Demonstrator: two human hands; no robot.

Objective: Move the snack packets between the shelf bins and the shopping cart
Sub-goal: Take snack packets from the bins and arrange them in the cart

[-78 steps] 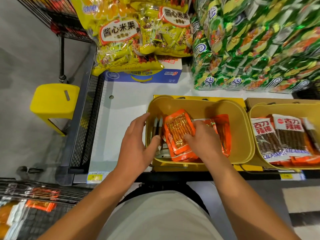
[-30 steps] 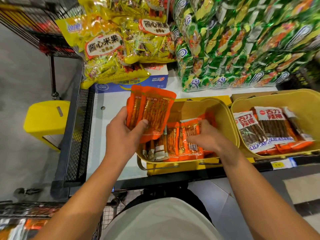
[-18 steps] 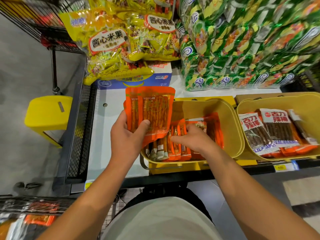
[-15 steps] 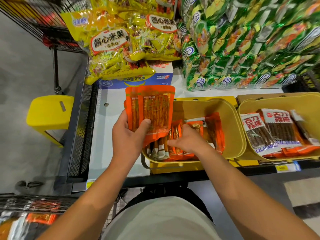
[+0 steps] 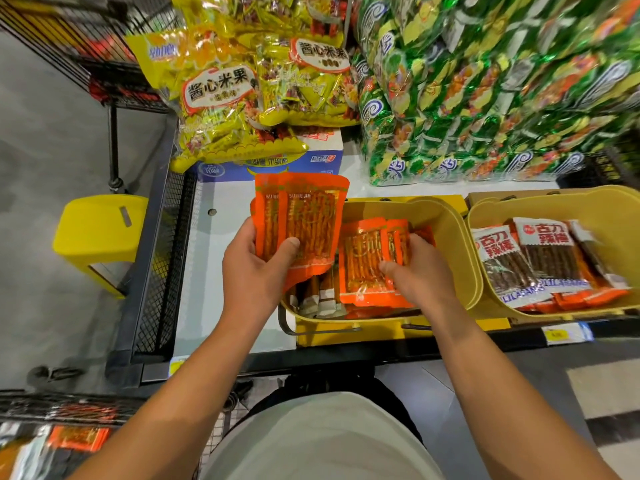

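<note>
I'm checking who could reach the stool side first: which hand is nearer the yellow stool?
Left. The left hand, holding orange packets, is just across the shelf's mesh edge from the yellow stool; the right hand is farther off, in the yellow bin.

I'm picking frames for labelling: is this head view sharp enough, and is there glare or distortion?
Head view: mostly sharp centrally, so the orange packets in the left hand and the right hand read well; glare flecks the green bags; wide-angle bending curves the yellow bin and softens the corners.
</note>
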